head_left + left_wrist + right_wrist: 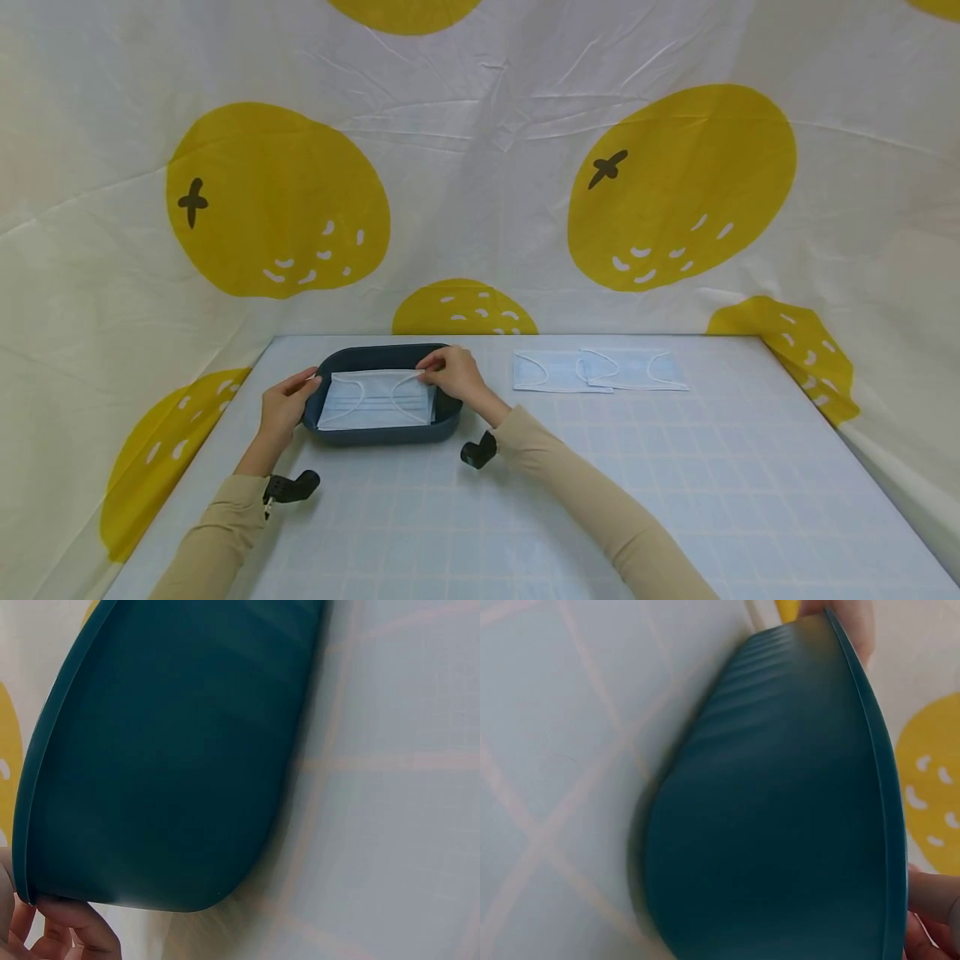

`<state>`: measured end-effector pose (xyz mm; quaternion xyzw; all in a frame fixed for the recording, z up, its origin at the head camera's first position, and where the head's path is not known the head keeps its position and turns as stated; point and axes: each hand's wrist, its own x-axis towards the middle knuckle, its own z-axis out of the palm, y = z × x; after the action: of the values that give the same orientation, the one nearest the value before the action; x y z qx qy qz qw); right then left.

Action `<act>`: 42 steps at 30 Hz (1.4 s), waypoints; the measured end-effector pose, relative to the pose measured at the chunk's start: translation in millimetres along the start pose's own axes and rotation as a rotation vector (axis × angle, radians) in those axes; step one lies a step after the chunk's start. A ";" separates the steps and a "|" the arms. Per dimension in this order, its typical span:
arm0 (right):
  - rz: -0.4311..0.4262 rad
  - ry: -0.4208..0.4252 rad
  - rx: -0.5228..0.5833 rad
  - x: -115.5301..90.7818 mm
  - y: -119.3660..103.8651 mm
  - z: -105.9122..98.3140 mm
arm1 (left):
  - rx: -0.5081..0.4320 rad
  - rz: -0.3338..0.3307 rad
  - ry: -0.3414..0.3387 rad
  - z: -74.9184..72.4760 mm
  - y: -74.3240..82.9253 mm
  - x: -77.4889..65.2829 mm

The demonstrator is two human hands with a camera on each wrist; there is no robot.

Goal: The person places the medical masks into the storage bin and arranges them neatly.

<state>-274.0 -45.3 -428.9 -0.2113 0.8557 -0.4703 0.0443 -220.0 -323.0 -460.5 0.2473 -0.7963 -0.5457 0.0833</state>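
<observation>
A dark teal plastic basin [420, 435] sits at the back left of the table. My left hand [283, 407] grips its left rim, thumb and fingers on either side of the wall in the left wrist view. Inside lies a light blue face mask [382, 400] with white ear loops, its lower edge close to the front wall. The right hand [456, 372] reaches over the basin's right end and pinches the mask's upper right corner. In the right wrist view the basin wall [780, 795] hides the mask and most of that hand's fingers.
Two more face masks [555, 372] lie flat and overlapping to the right of the basin. A checked pale cloth [600, 483] covers the table. Behind it hangs a white curtain [480, 208] with yellow fruit prints.
</observation>
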 end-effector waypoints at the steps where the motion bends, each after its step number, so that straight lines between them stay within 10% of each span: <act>1: 0.000 -0.002 -0.001 -0.4 0.0 -0.5 | 0.001 0.000 -0.001 -0.1 0.0 -0.1; 10: -0.061 0.002 -0.022 -4.4 2.0 -3.8 | 0.006 0.000 0.020 3.2 -24.5 22.6; 16: -0.111 0.025 -0.003 -8.2 4.4 -11.4 | 0.005 -0.026 0.019 2.5 -8.8 9.3; 24: -0.096 0.021 0.044 -15.5 5.6 -23.7 | 0.001 -0.005 0.051 7.6 -42.0 42.9; 34: -0.099 0.074 0.093 -23.7 16.2 -47.9 | 0.023 -0.015 0.010 1.2 -1.6 -1.1; 42: -0.079 0.136 0.099 -33.9 23.5 -72.1 | 0.011 -0.007 0.045 1.5 0.2 -4.6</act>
<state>-270.6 36.0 -412.4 -0.2100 0.8234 -0.5268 -0.0220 -216.7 -319.5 -460.2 0.2628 -0.7962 -0.5361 0.0979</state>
